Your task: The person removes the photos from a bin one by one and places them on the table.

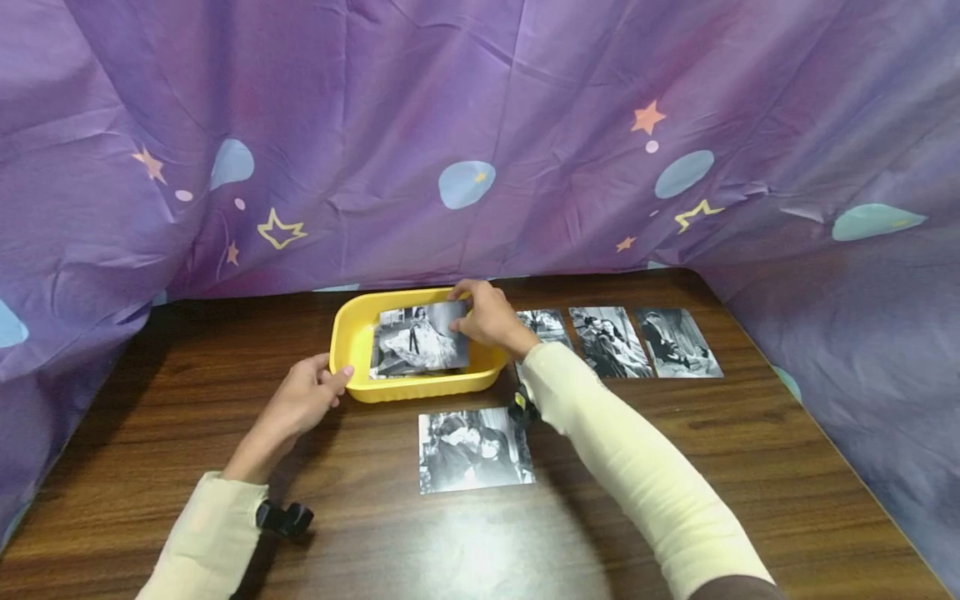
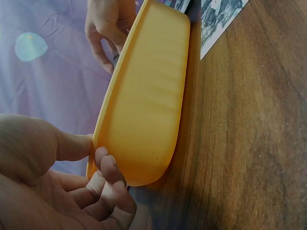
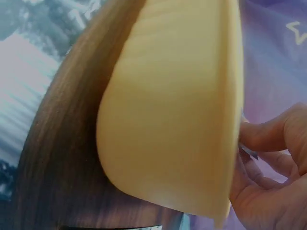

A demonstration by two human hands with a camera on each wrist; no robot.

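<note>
A yellow plastic tray point(image 1: 423, 387) stands toward the back of the wooden table. My left hand point(image 1: 309, 388) grips its left end, and in the left wrist view the thumb and fingers pinch the rim point(image 2: 99, 120) from both sides. Inside the tray is a black-and-white photo point(image 1: 420, 340) of a person in a wide pale gown, with another photo's edge peeking out beneath. My right hand point(image 1: 487, 317) reaches over the right end and pinches that top photo by its right side. From the right wrist, the tray wall point(image 3: 168, 110) hides most of the photo.
In front of the tray lies a photo point(image 1: 476, 450) of people close together. To the right, a row holds a partly covered photo point(image 1: 545, 323), a photo of a seated pair point(image 1: 611, 342) and another photo point(image 1: 678, 343). A purple patterned cloth point(image 1: 390, 167) hangs behind the table point(image 1: 360, 517).
</note>
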